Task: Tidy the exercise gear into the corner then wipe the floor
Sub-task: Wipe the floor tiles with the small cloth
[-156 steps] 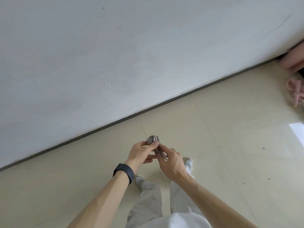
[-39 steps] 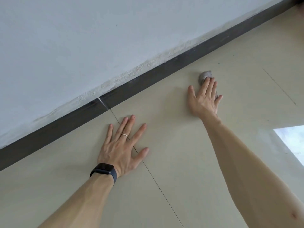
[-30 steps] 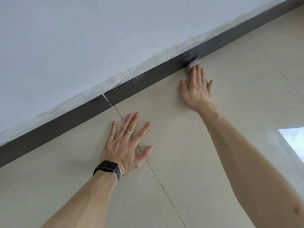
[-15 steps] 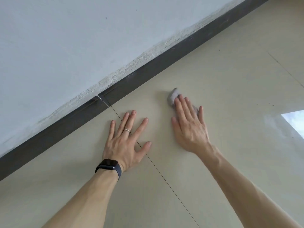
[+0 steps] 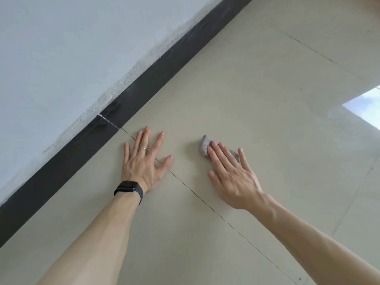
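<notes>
We are logging a small grey cloth (image 5: pixel 203 148), which is lying bunched on the beige tiled floor (image 5: pixel 257 99), out from the wall and to the right of a thin grout line (image 5: pixel 205 202). The right hand (image 5: pixel 232 175) is pressing it down with straight, extended fingers; only the cloth's far edge and a corner between the fingers are showing, the rest being hidden under the hand. The left hand (image 5: pixel 144 163) is lying flat on the floor just beside the grout line, fingers spread wide and holding nothing, clearly apart from the cloth. It is wearing a thin ring (image 5: pixel 143 149), and a black watch (image 5: pixel 129 189) is sitting on its wrist. Beyond both hands a dark baseboard (image 5: pixel 144 87) is running diagonally under a white wall (image 5: pixel 72 48) with rough plaster along its lower edge. At the right edge we are noting a bright reflection (image 5: pixel 366 108) on the tiles.
</notes>
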Demonstrator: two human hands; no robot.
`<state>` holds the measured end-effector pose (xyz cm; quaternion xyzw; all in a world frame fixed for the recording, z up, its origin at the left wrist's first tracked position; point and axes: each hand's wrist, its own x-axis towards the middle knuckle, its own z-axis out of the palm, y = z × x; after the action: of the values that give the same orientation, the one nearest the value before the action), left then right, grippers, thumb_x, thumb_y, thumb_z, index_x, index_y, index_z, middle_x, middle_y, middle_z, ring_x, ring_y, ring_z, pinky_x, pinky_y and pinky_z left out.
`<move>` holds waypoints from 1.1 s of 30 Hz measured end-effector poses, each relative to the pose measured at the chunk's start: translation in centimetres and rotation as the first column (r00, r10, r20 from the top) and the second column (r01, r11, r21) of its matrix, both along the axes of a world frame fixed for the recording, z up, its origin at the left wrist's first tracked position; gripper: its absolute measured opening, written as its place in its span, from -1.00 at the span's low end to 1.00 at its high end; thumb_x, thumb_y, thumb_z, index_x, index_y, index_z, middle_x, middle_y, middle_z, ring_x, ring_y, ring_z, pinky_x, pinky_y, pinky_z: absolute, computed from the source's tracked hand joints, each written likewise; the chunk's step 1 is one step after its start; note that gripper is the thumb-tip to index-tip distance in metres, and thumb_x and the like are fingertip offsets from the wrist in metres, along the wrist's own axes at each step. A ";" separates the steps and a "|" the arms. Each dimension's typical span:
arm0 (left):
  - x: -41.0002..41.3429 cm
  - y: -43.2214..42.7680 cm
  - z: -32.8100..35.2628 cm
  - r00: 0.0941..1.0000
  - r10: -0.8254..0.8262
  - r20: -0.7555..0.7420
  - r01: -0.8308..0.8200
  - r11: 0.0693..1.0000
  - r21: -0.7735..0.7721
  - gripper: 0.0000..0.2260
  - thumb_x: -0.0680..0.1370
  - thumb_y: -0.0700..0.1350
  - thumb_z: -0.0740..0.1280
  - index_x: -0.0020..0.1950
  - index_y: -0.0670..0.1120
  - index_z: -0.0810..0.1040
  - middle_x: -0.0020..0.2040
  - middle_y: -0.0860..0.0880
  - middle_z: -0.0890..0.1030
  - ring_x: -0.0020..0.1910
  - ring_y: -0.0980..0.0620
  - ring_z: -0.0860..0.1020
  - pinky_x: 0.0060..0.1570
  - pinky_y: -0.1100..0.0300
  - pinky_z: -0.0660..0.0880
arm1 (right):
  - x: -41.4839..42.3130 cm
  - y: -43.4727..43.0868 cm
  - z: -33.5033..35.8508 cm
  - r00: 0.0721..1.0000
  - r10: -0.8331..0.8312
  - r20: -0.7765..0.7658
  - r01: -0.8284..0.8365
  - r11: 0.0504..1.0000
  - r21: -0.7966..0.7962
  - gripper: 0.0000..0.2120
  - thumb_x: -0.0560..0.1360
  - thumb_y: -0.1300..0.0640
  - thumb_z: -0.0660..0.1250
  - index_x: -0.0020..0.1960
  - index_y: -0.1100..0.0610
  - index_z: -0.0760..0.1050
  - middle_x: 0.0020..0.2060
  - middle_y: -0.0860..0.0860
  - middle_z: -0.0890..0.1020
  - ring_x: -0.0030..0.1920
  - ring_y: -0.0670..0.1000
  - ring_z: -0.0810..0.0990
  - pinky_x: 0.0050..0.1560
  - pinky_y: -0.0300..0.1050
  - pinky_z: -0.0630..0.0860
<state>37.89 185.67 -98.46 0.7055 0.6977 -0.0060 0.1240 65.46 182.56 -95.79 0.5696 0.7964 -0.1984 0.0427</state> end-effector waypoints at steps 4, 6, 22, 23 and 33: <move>0.0 0.3 0.5 1.000 -0.013 -0.013 0.012 0.997 -0.073 -0.33 0.52 0.46 -0.16 0.59 0.29 -0.19 0.63 0.05 -0.25 0.61 0.05 -0.22 0.55 -0.16 -0.15 | 7.1 0.2 0.2 0.973 -0.211 0.093 0.210 0.978 0.019 -0.43 0.66 -0.17 -0.26 0.62 -0.04 -0.25 0.59 -0.18 -0.23 0.58 -0.16 -0.25 0.57 0.17 -0.25; 0.2 0.3 1.0 0.994 -0.037 -0.104 0.022 0.990 -0.138 -0.35 0.55 0.43 -0.20 0.59 0.25 -0.26 0.63 0.01 -0.26 0.61 0.03 -0.22 0.55 -0.17 -0.15 | 10.7 0.6 0.1 0.888 -0.443 0.122 0.447 0.894 -0.011 -0.41 0.65 -0.17 -0.24 0.62 0.00 -0.25 0.60 -0.15 -0.23 0.58 -0.13 -0.26 0.57 0.15 -0.25; 15.5 -13.1 0.0 0.951 -0.303 0.064 0.310 0.925 -0.220 -0.32 0.49 0.39 -0.33 0.56 0.18 -0.38 0.52 0.14 -0.50 0.51 0.02 -0.49 0.48 -0.16 -0.37 | 18.5 -11.7 1.0 0.751 -0.648 0.124 0.658 0.751 -0.062 -0.39 0.65 -0.18 -0.22 0.63 0.02 -0.24 0.60 -0.12 -0.26 0.57 -0.13 -0.30 0.58 0.07 -0.24; 15.5 -12.9 0.3 0.950 -0.303 0.070 0.311 0.922 -0.233 -0.31 0.46 0.40 -0.36 0.54 0.19 -0.42 0.49 0.16 -0.53 0.49 0.03 -0.52 0.47 -0.15 -0.38 | 17.5 -12.3 1.0 0.733 -0.673 0.105 0.680 0.730 -0.071 -0.38 0.65 -0.18 -0.22 0.63 0.03 -0.24 0.60 -0.10 -0.26 0.57 -0.11 -0.30 0.58 0.08 -0.24; 7.7 -15.7 -0.7 0.939 -0.325 0.114 0.333 0.942 -0.053 -0.45 0.62 0.28 -0.07 0.61 0.23 -0.01 0.64 0.11 -0.13 0.61 0.11 -0.16 0.55 -0.08 -0.16 | 10.1 -18.6 -0.1 0.937 -0.343 0.065 0.344 0.939 -0.017 -0.44 0.67 -0.18 -0.20 0.62 -0.08 -0.25 0.59 -0.18 -0.25 0.57 -0.16 -0.29 0.58 0.16 -0.19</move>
<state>45.62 169.93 -99.12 0.8067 0.5620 -0.0148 0.1823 75.56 163.94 -95.88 0.7049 0.6803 -0.1967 0.0397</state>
